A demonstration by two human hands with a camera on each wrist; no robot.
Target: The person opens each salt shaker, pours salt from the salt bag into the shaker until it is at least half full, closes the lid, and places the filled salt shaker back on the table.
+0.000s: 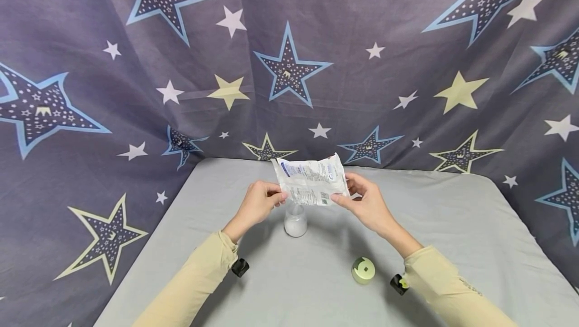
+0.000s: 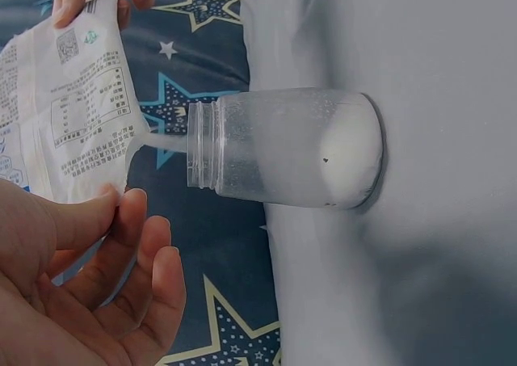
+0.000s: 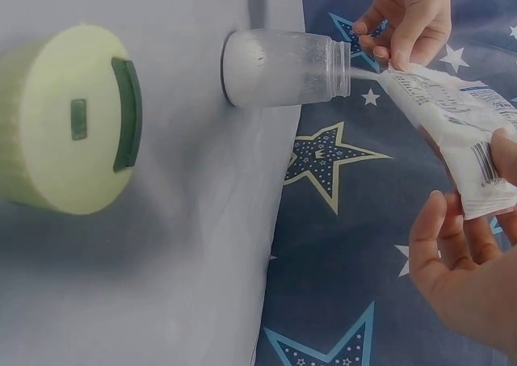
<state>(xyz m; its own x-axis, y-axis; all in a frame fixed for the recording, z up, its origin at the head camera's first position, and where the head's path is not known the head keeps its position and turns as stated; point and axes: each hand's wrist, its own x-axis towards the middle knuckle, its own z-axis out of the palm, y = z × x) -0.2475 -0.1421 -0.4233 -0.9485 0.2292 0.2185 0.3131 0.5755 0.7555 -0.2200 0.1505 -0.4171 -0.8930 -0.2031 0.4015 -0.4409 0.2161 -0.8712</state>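
A white printed plastic packet [image 1: 312,181] is held between both hands above a clear jar [image 1: 296,221]. My left hand [image 1: 262,201] pinches the packet's left lower corner between thumb and finger. On the other end, my right hand [image 1: 366,201] grips the packet with thumb in front and fingers behind. In the left wrist view, a stream of white powder [image 2: 164,142] runs from the packet's torn edge into the jar's open mouth. White powder [image 2: 353,156] covers the bottom of the jar, which stands upright on the table.
A light green lid [image 1: 363,270] with a darker green flap lies on the grey cloth-covered table [image 1: 307,287], to the right of the jar and nearer the front. Behind the table hangs a dark curtain [image 1: 353,10] printed with stars.
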